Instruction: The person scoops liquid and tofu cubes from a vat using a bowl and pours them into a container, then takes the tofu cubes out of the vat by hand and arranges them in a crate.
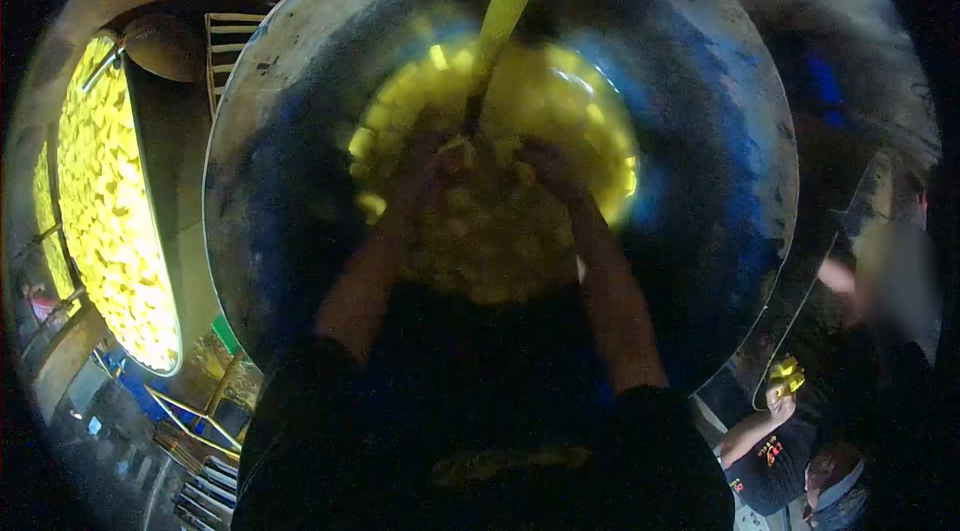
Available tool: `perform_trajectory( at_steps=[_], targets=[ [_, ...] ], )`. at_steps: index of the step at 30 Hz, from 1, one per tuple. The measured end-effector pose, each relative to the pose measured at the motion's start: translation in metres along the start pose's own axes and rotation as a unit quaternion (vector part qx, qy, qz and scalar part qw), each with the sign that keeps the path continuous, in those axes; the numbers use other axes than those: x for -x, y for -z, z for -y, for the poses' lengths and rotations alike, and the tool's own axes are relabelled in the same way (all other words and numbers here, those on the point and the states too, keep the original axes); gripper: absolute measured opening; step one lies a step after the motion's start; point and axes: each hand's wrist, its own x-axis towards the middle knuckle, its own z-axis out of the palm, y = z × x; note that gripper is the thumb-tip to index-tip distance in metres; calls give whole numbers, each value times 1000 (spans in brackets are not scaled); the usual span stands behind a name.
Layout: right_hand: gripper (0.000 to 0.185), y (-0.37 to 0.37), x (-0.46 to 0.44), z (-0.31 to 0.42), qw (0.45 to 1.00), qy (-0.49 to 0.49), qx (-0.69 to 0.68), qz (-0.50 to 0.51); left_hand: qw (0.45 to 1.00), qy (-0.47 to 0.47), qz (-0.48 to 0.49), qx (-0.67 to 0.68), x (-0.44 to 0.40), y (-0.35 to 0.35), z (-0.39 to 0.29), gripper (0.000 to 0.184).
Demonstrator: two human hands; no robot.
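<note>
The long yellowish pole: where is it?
In the head view, the pole slants from top centre into the large round metal pan, its lower end between the left hand and right hand.

Person by me wears dark, near-black cloth top (345, 441), dark sleeves (640, 411) ending short, forearms (612, 296) bare; faint yellowish-brown horizontal marking (512, 465) across front, unreadable.

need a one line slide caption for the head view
Left hand and right hand among yellow chunks inside a wide round pan, with a pole slanting in.
</note>
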Motion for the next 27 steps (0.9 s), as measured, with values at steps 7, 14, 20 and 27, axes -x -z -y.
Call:
perform_trajectory(
  at_steps=[7, 14, 20, 27],
  targets=[
    [71, -6, 7, 53, 990, -56, -124, 31, 799, -160, -215, -538, -58, 34, 90, 47],
    [64, -44, 25, 126, 989, -26, 86, -117, 949, -65, -94, 294, -72, 3, 115, 56],
    [56, -55, 29, 112, 974, -27, 197, -113, 959, -90, -81, 257, -108, 9, 174, 56],
    [54, 15, 7, -6, 865, -113, 466, -148, 946, -28, -75, 315, -18, -60, 110, 59]
  ],
)
